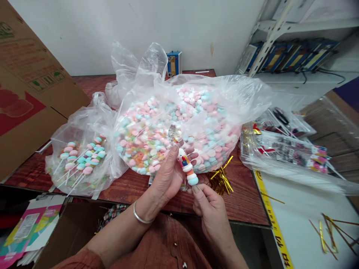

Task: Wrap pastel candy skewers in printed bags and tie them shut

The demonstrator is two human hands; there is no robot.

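My left hand (168, 173) holds a marshmallow lollipop (187, 167) upright, thumb in front and fingers behind. Its top is a white figure with coloured marks, above stacked white, orange and pale blue pieces. At the lower end, my right hand (209, 203) pinches just under the blue piece; the stick is mostly hidden by the fingers. A bit of clear wrapper shows above the left thumb. Behind both hands lies a big clear plastic bag (238, 93) full of pastel marshmallow pieces (207, 149).
On the left, a smaller clear bag (84, 116) holds several finished marshmallow lollipops (92, 155). Gold twist ties (223, 175) lie by the table edge, others (329, 233) on the white surface at right. Packaged goods (291, 149) and a cardboard box (33, 74) flank the table.
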